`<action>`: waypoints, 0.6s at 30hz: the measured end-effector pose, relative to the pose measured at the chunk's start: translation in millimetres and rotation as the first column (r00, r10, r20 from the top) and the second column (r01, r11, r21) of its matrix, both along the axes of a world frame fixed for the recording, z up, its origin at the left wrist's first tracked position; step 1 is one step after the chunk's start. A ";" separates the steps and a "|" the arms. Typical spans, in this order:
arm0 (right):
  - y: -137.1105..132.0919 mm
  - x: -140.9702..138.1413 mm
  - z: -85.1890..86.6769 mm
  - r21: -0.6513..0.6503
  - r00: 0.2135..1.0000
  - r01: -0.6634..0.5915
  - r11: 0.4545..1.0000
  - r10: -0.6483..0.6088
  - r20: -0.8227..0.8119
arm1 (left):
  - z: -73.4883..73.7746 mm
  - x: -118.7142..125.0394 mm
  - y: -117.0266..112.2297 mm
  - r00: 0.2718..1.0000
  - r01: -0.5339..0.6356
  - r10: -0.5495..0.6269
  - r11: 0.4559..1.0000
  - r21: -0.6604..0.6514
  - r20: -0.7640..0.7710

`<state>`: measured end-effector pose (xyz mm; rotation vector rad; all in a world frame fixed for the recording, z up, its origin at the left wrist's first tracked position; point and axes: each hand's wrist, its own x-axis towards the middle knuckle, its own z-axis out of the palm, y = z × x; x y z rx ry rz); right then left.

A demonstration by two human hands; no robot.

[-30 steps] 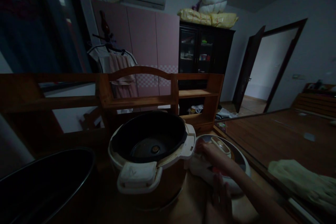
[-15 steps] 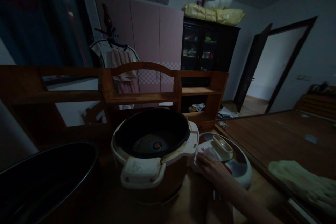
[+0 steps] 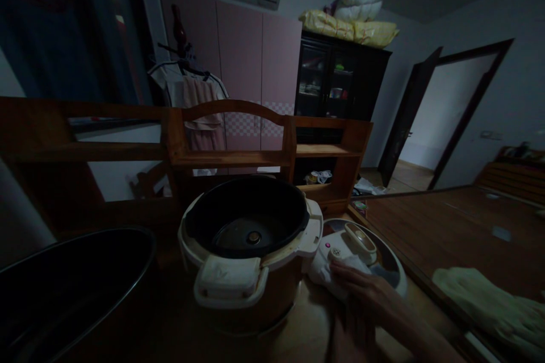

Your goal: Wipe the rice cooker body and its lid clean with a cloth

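Note:
My right hand presses a white cloth onto the near side of the pressure cooker's lid, its fingers bent over the cloth. The round lid lies on the wooden surface, with a raised handle, a small pink button and a round vent cap showing. Below the right hand, my left hand is in shadow close to the lid's near edge; whether it holds anything is hard to see. Left of the lid stands the pressure cooker body, white-rimmed and without its lid, its dark inside showing a round heater centre.
A dark inner pot stands at the lower left. Behind the cooker runs a wooden shelf rack. A pale yellow-green cloth lies at the right beside a brown flat surface.
My right hand has drawn the white cloth toward me and slightly right across the lid, uncovering the vent cap. My left hand shows more clearly beneath it. The view has shifted slightly.

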<state>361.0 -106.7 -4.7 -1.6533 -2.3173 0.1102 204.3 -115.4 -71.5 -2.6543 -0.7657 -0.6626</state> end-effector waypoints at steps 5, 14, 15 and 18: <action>-17.4 18.3 2.2 0.002 0.996 0.074 0.997 -0.074 -0.040 | -39.6 30.9 7.9 0.999 0.020 -0.022 0.999 0.049 0.043; -24.1 56.5 1.0 0.237 0.944 0.322 0.917 -0.291 -0.154 | -62.5 48.4 8.8 0.956 -0.091 0.067 0.993 0.074 0.286; -20.8 53.8 1.1 0.264 0.942 0.325 0.908 -0.285 -0.177 | -63.8 48.1 9.8 0.961 -0.087 0.064 0.993 0.078 0.269; -7.3 36.2 9.0 0.332 0.938 0.331 0.883 -0.269 -0.220 | -65.4 46.9 11.6 0.969 -0.063 0.040 0.994 0.088 0.243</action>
